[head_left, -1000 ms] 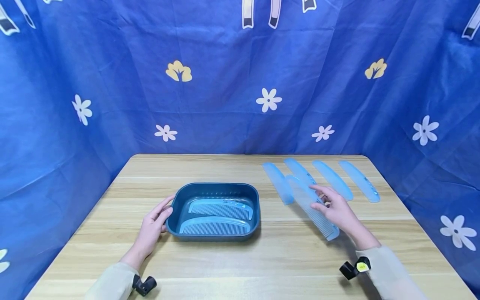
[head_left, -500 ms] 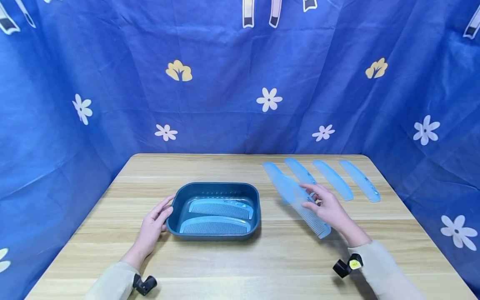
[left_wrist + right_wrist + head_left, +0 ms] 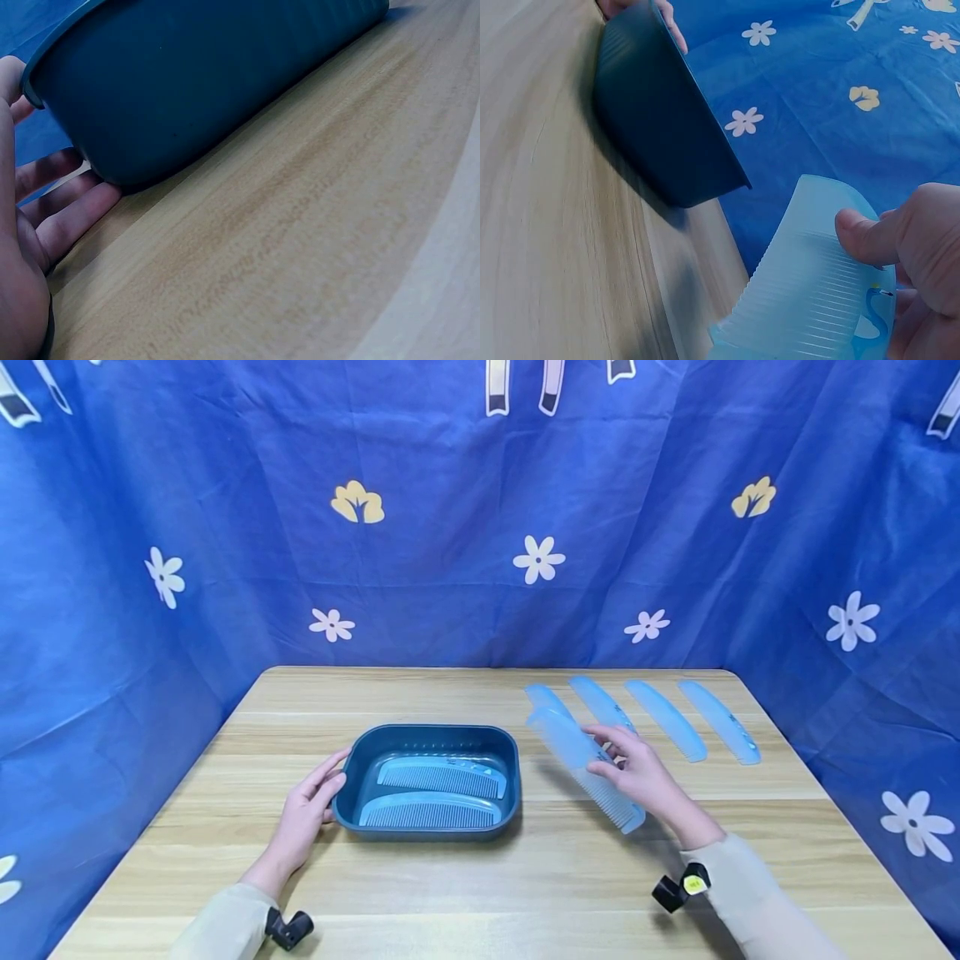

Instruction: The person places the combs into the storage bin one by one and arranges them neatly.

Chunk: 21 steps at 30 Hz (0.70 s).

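In the head view my right hand [image 3: 628, 768] pinches a translucent light-blue comb [image 3: 573, 752] between thumb and fingers, over the table right of the bin. Its teeth face the bin, and the right wrist view shows a printed bird-like figure near the spine of this comb [image 3: 810, 262]. My left hand [image 3: 307, 806] holds the left end of a dark teal plastic bin [image 3: 427, 836], thumb and index finger at the rim. Lower fingers [image 3: 82, 217] touch the wall of the bin [image 3: 187, 82]. Two combs, a rear comb [image 3: 438, 774] and a front comb [image 3: 427, 812], lie inside.
Several more combs lie slanted at the table's back right: a partly covered comb [image 3: 546, 696], a comb [image 3: 600, 700] close by my right fingers, a third comb [image 3: 666, 720] and a rightmost comb [image 3: 720, 722]. Blue patterned cloth [image 3: 442, 568] surrounds the wooden table [image 3: 450, 893].
My right hand has moved left with the comb, which now overlaps the leftmost comb on the table in this view. The left hand and the bin have stayed put.
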Motion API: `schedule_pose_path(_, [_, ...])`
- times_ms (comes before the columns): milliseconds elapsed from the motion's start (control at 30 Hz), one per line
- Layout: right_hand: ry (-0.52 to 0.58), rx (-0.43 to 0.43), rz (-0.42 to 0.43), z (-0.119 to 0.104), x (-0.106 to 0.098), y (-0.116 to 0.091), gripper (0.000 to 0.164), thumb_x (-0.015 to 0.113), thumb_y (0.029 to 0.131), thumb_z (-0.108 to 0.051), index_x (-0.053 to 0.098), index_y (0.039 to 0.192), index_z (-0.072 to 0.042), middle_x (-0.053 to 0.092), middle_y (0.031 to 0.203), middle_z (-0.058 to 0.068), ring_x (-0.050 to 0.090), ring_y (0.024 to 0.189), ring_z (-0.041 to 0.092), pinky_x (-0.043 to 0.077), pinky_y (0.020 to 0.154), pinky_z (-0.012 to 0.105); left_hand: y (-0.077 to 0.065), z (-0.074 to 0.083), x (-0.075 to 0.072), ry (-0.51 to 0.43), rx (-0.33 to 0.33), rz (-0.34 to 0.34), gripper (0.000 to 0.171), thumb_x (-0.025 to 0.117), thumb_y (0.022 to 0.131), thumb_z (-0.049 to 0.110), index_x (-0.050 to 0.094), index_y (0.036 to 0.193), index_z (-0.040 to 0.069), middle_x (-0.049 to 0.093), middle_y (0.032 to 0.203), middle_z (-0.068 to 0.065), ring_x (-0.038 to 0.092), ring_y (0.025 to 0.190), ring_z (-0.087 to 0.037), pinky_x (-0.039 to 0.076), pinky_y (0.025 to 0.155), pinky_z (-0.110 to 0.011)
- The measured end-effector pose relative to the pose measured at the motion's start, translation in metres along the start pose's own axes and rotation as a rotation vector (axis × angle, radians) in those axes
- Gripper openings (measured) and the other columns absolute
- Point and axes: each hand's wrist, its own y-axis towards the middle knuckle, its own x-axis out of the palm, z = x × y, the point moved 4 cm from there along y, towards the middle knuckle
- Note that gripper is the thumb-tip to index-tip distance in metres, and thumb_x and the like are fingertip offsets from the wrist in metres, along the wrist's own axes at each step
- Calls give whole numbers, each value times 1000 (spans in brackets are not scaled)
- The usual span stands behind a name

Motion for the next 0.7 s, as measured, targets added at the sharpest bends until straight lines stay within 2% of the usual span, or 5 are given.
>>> schedule_pose_path(367, [26, -18, -6, -8, 11, 9, 50, 74, 76, -2, 59, 123, -9, 56, 97, 2, 53, 75, 14, 48, 62, 24, 0, -2, -1, 2, -2, 8, 48, 47, 97, 38, 40, 142, 22, 44, 127, -15, 58, 93, -6, 54, 68, -28])
schedule_pose_path(700, [32, -57, -18, -18, 20, 16, 50, 74, 77, -3, 58, 124, -8, 56, 98, 2, 53, 80, 15, 49, 67, 26, 1, -1, 0, -12, -16, 3, 49, 47, 97, 38, 40, 142, 22, 43, 129, -17, 58, 93, -5, 55, 67, -28])
